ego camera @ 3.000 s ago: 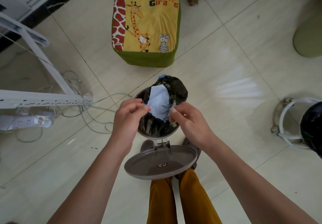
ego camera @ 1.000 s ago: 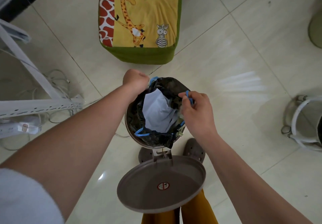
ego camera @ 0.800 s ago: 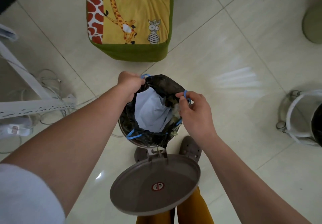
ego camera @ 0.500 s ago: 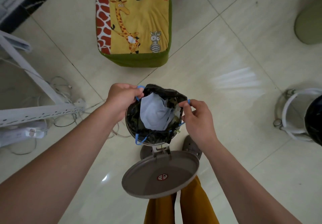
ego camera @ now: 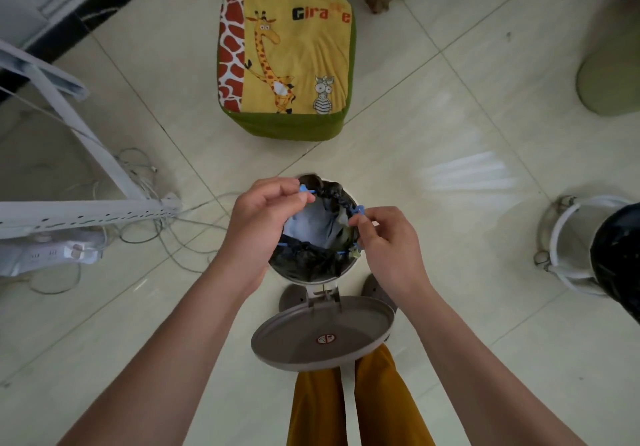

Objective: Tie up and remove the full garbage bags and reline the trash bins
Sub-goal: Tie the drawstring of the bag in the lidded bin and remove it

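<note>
A small round pedal bin (ego camera: 346, 269) stands on the floor below me, its brown lid (ego camera: 322, 334) flipped open toward my legs. A black garbage bag (ego camera: 308, 262) fills it, with pale blue paper (ego camera: 311, 227) showing inside and a blue drawstring (ego camera: 358, 210) around its mouth. My left hand (ego camera: 263, 217) pinches the drawstring at the bag's far left edge. At the right edge, my right hand (ego camera: 388, 241) pinches the other blue loop. Both hands hold the string just above the rim.
A yellow and green giraffe cushion stool (ego camera: 287, 64) sits beyond the bin. White cables (ego camera: 166, 223), a power strip (ego camera: 52, 255) and a white rack leg (ego camera: 86, 210) lie at the left. A second white-framed bin with a black bag (ego camera: 609, 255) stands at the right edge.
Both hands have drawn closer together over the bag's mouth, pulling the blue drawstring loops up; the bag's opening has narrowed. The view has shifted slightly.
</note>
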